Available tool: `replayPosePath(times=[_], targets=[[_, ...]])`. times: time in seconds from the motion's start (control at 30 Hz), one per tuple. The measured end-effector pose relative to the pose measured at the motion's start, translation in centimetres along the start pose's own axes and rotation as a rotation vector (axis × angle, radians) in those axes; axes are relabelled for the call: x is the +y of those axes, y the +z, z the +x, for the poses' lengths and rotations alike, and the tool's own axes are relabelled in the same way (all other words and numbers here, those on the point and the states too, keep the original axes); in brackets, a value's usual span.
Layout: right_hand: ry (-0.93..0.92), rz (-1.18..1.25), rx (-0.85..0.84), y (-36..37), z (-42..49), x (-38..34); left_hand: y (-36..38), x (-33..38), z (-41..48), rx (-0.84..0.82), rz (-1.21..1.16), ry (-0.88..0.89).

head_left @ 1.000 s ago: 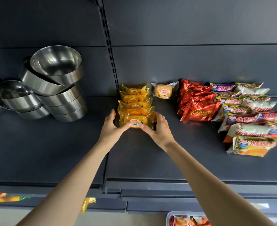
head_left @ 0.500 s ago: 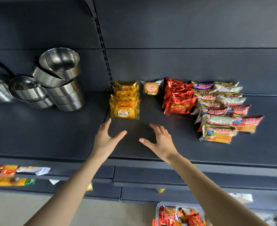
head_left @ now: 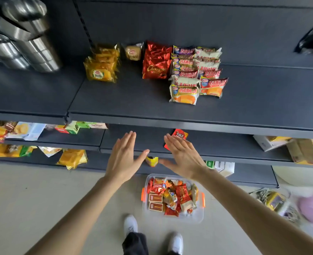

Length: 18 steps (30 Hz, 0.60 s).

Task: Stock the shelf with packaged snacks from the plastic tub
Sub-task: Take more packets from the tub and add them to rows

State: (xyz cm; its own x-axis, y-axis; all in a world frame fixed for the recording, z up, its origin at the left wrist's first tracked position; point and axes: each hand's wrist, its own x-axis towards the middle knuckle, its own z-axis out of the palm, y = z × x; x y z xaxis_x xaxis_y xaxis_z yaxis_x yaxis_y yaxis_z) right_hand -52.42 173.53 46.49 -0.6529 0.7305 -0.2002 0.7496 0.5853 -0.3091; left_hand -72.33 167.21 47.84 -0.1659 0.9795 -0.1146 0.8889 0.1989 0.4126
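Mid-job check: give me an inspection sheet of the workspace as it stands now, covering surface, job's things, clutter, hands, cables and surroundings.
Surface: dark shelf, front strip bare.
Job's things: yellow packs stacked at the left; one bun pack behind; red packs in a pile; cake packs in two rows at the right; plastic tub on the floor, holding more snacks.
Clutter: steel bowls stacked at the shelf's left end.
Hands: left hand and right hand open, fingers straight, holding nothing, below the shelf edge.
Cables: nothing seen.
Surroundings: lower shelves with assorted packs; cardboard boxes at the right; pale floor; white shoes.
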Motion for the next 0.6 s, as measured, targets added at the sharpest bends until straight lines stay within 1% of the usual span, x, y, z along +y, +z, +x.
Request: replayPosePath(times=[0.13,0.27,0.4,0.5,0.6], targets=[[0.006,-0.054,-0.117,4.8,-3.0,3.4,6.0,0.0,-2.1,-0.134,0.180,0.062],[0.138,0.011,-0.207,11.3,-4.7,6.2,12.2,-1.6,-2.8,-0.231,0.265,0.034],[0.285,0.096,-0.332,19.4,-7.2,8.3,18.3,-3.9,-4.1,-0.345,0.288,-0.012],[0.343,0.138,-0.392,24.8,-8.7,9.4,22.6,-5.7,-4.8,-0.422,0.297,-0.048],[0.395,0.158,-0.429,29.6,-9.3,10.7,26.8,-7.5,-5.2,-0.460,0.279,-0.081]])
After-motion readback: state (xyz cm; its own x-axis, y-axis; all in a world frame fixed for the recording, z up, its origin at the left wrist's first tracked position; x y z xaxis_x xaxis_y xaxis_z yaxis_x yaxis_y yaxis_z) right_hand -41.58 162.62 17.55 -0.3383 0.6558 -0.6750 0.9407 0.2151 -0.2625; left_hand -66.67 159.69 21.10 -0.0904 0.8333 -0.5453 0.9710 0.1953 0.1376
